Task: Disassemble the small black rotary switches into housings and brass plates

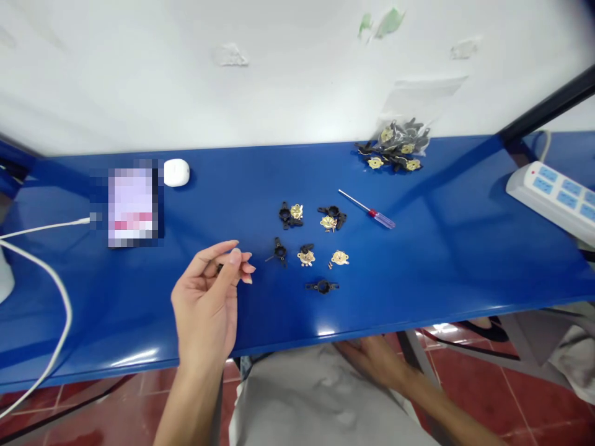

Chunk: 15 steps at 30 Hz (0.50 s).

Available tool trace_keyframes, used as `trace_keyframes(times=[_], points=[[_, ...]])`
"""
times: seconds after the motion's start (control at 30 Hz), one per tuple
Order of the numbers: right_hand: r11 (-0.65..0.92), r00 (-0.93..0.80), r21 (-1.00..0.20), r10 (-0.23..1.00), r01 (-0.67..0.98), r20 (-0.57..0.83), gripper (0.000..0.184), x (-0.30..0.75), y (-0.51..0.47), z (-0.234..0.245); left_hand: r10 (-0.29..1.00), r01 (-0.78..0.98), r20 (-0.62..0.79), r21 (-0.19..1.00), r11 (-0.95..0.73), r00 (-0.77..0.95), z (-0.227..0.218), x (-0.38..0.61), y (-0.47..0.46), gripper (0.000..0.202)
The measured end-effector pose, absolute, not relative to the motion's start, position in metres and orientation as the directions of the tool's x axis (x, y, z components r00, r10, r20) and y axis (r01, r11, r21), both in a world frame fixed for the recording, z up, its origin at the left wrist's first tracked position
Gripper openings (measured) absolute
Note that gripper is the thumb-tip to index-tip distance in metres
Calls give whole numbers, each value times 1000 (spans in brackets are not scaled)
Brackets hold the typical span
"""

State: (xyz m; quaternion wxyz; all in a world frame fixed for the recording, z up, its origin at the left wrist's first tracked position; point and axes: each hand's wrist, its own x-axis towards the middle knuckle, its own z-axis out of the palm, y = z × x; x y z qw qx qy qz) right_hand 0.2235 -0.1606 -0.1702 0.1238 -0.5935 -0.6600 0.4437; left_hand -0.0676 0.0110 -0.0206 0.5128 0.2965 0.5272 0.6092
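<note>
My left hand (209, 297) is raised above the front left of the blue table, its thumb and fingers curled together. A small black part (219, 268) shows between the fingers, mostly covered. Right of this hand lie a black bracket (280, 251) with a round opening, a brass disc (306, 257) beside a black piece, and another brass disc (340, 257) by tiny screws (330, 265). A black ring bracket (324, 286) rests nearer the front edge. My right hand (367, 354) is low by my lap, its fingers hidden by the table edge.
Two groups of black and brass parts (290, 214) (331, 218) lie farther back. A screwdriver (367, 209) is to their right. A plastic bag of parts (404, 137) leans on the wall. A phone (132, 204), white case (176, 173), cable (60, 291) and power strip (558, 192) flank them.
</note>
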Motion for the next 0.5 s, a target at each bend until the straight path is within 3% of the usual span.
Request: trace_keyframes(times=[0.23,0.5], points=[[-126,-411,-811,811,571,-415,24,194,-177,-135,955,-372,-135,928,28,-264,-20,-69,9,17],[-41,-604,-839,675,543,-424,28,208,-181,-130,964,-403,-140,914,38,-227,-18,-73,9,16]])
